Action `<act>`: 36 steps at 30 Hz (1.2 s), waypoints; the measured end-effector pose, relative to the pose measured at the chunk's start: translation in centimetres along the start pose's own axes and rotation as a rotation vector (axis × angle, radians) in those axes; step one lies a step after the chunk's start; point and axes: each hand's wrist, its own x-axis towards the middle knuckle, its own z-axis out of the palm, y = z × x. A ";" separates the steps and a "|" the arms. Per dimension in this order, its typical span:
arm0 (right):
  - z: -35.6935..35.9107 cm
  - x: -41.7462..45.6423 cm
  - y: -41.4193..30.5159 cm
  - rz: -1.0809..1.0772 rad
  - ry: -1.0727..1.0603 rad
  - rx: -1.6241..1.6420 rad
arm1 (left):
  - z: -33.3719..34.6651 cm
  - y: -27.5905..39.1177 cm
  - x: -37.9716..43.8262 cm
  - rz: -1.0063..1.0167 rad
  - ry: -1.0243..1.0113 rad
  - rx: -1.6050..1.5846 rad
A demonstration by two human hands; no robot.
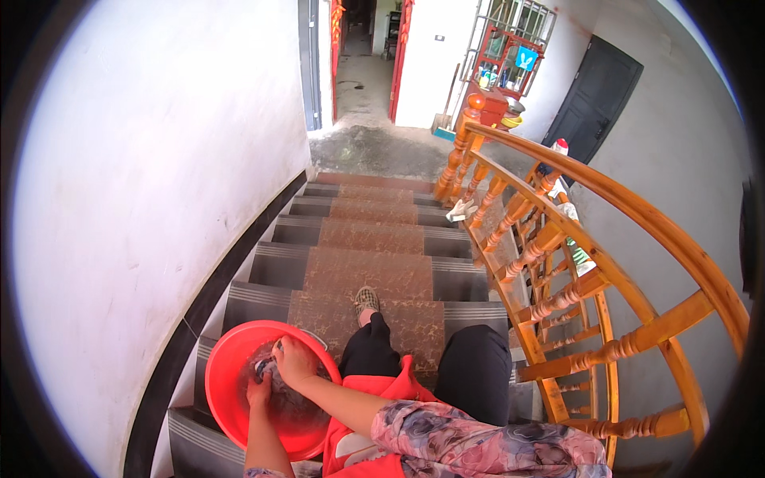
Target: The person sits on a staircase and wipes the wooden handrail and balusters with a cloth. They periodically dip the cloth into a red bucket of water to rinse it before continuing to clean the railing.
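Observation:
A red plastic basin [222, 382] sits at the lower left on the stairs, with murky water inside. Both hands are in the basin, gripping a wet, dark cloth [263, 365] between them. My left hand [259, 391] is on the near left side of the cloth, its fingers partly hidden. My right hand [294, 360] comes across from the right and pinches the cloth's upper part. More greyish cloth seems to lie in the water, though its shape is unclear.
Tiled stairs [367, 272] descend ahead to a concrete floor. A white wall [149, 179] runs along the left, a wooden banister [657, 221] along the right. A white glove [461, 211] lies by the balusters. Beyond stand a broom [444, 122], a red cabinet [491, 107] and a dark door [591, 98].

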 end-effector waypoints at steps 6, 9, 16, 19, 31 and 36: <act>1.2 -0.1 1.0 0.269 -0.460 -0.018 | 1.9 4.2 -3.4 -0.235 -0.150 0.396; 2.6 -0.5 2.1 0.147 -0.448 -0.169 | 2.3 3.8 -3.4 0.012 -0.289 0.520; 0.1 0.7 1.2 0.563 -0.687 0.885 | 0.0 4.5 -3.6 0.356 -0.258 -0.134; -2.0 -0.3 -0.2 0.572 -0.842 1.333 | -1.1 5.6 -5.9 0.217 -0.390 -0.744; -7.1 -2.2 -2.5 0.033 -0.900 0.879 | -7.9 9.8 -9.2 0.272 -0.384 -1.151; -5.3 -2.9 -3.0 -0.154 -0.899 0.693 | -7.3 10.4 -10.0 0.443 -0.340 -0.954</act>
